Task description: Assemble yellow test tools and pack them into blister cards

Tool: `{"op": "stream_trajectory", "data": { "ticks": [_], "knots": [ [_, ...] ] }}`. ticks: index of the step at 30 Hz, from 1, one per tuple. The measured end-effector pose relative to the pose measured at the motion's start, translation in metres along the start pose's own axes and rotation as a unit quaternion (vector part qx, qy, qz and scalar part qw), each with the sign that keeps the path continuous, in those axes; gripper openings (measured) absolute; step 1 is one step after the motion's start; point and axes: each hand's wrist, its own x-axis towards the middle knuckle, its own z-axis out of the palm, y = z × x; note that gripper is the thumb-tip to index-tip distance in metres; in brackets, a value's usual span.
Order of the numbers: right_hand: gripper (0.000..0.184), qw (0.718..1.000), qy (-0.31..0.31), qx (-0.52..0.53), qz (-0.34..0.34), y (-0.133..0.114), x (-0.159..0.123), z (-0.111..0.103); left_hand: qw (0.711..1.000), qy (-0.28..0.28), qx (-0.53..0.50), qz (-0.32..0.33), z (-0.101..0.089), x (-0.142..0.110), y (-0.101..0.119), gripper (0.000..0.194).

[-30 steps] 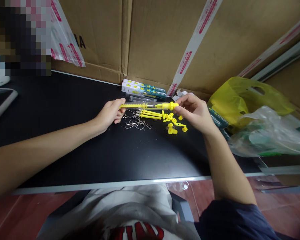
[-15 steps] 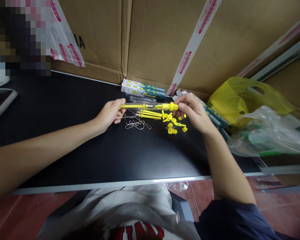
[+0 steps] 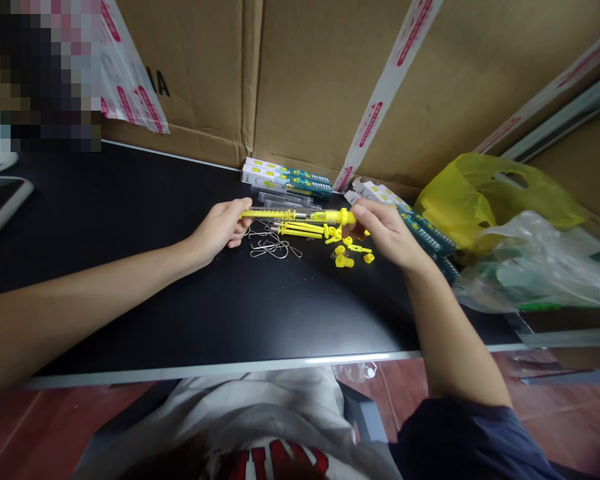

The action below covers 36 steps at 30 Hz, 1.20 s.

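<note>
A tubular spring scale (image 3: 275, 214), clear with yellow inner parts, lies level between both hands just above the table. My left hand (image 3: 225, 223) is closed around its left end. At the other end, the thumb and fingers of my right hand (image 3: 380, 227) grip the yellow end cap (image 3: 339, 217), partly hiding it. Below it on the table are several yellow rods (image 3: 303, 230), a cluster of bent metal hooks (image 3: 275, 249) and loose small yellow plastic parts (image 3: 345, 259). Clear plastic tubes (image 3: 286, 199) lie just behind.
White and green printed boxes (image 3: 287, 179) lie against the cardboard (image 3: 310, 80) at the back. More such boxes (image 3: 423, 230) sit to the right, beside a yellow plastic bag (image 3: 455, 193) and a clear bag (image 3: 535, 267). A white-edged device (image 3: 5, 207) is at far left.
My right hand has shifted slightly left and its fingers have closed further over the yellow end cap. The cap sits a little further left. My left hand has stayed in place.
</note>
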Motion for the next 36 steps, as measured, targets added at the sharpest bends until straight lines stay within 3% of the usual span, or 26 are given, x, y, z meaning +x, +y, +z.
{"op": "stream_trajectory", "data": {
  "ticks": [3,8,12,24,29,36],
  "knots": [
    [0.054,1.000,0.001,-0.014,-0.003,0.0019,-0.0002,0.0004,1.000,-0.001,0.001,0.003,-0.0006,0.0006,-0.0009,0.030],
    [0.031,0.998,-0.005,0.062,0.003,0.0016,-0.0004,0.0007,1.000,0.004,-0.005,0.002,-0.0004,0.0009,-0.0004,0.029],
    [0.029,0.995,-0.014,0.096,0.005,-0.0019,-0.0002,0.0017,1.000,0.008,-0.003,-0.001,0.0003,0.0001,0.0006,0.029],
    [0.051,1.000,-0.001,-0.018,-0.006,0.0056,-0.0008,0.0028,1.000,0.004,0.002,0.000,0.0006,0.0000,0.0001,0.031],
    [0.030,0.998,0.001,0.061,0.002,0.0006,-0.0014,0.0016,1.000,0.007,-0.002,0.000,0.0000,0.0007,-0.0006,0.030],
    [0.029,0.995,-0.019,0.095,0.005,-0.0037,-0.0010,0.0027,1.000,0.009,-0.003,-0.002,0.0003,-0.0001,0.0002,0.028]
  ]
}}
